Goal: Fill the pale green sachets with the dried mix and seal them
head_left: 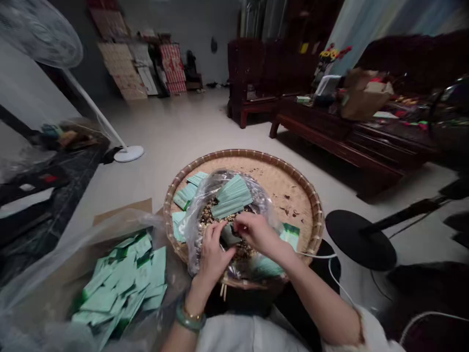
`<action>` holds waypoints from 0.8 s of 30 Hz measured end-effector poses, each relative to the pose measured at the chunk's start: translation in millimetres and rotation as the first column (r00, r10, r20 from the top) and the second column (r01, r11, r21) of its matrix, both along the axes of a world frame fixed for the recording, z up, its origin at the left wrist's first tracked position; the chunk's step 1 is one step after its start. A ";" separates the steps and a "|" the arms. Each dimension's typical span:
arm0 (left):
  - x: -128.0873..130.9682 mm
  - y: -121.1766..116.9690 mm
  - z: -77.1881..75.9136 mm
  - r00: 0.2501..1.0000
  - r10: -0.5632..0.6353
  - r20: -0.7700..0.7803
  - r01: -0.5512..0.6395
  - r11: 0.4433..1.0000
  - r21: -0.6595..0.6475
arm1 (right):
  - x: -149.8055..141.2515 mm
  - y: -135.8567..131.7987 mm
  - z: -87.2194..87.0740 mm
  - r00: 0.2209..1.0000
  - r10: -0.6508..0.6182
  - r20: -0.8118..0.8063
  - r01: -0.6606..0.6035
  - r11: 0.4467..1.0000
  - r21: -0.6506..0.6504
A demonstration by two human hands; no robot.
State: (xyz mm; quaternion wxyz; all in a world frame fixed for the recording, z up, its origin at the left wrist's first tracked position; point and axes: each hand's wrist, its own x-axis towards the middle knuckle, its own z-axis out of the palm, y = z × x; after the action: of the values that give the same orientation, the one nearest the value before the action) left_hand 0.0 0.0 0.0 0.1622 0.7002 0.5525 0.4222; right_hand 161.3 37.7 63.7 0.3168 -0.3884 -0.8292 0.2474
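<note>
My left hand [211, 254] curls its thumb and fingers round a small pale green packet [229, 236] over a clear plastic bag [266, 208]. At the packet's mouth, the fingers of my right hand [258, 234] are pinched together; what they hold, if anything, is hidden. Inside the bag lies a loose dried mix [207, 212] of dark and light bits, with a fanned stack of green packets [232, 195] on top. The bag rests in a round woven bamboo tray [282, 183]. More green packets [184, 196] lie along its left side, and others [291, 234] at its right.
At lower left, a plastic-lined box holds a heap of green packets [124, 281]. A black round stand base [361, 239] and white cable sit right of the tray. Further off are a white fan's base [129, 153] and a low dark wooden table [330, 129] carrying assorted things.
</note>
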 end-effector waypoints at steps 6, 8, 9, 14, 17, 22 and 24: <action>-7.7 1.6 8.0 0.993 -0.062 0.099 0.069 0.995 -0.069 | 3.2 -6.2 12.1 0.998 -0.006 -0.060 0.003 0.999 -0.046; -8.7 1.4 9.6 0.985 -0.033 0.168 0.058 0.987 -0.148 | 5.0 -8.4 18.5 0.998 -0.006 -0.068 -0.001 0.995 -0.103; -8.5 1.1 10.9 0.979 -0.016 0.202 0.055 0.981 -0.188 | 5.7 -9.3 20.9 0.998 -0.002 -0.062 -0.006 0.991 -0.136; -4.6 -1.3 21.3 0.954 0.027 0.298 0.082 0.934 -0.347 | 7.6 -8.4 16.4 1.000 -0.024 0.004 0.025 0.977 -0.213; -4.8 -0.8 25.6 0.891 0.015 0.454 0.199 0.886 -0.420 | 10.4 -4.6 7.2 0.998 -0.064 0.007 0.064 0.968 -0.244; -7.5 2.1 23.8 0.720 0.115 0.684 0.326 0.814 -0.480 | 17.1 -2.4 0.2 0.981 -0.060 -0.184 -0.046 0.850 -0.524; -6.4 2.1 23.0 0.688 0.164 0.707 0.299 0.824 -0.482 | 18.2 -2.8 -1.5 0.964 -0.112 -0.240 -0.059 0.794 -0.605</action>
State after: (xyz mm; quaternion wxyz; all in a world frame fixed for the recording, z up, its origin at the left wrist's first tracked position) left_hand -6.4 2.1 23.0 0.5807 0.4169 0.5143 0.4738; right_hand 179.5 34.8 62.3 0.2862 -0.4445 -0.6506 0.5452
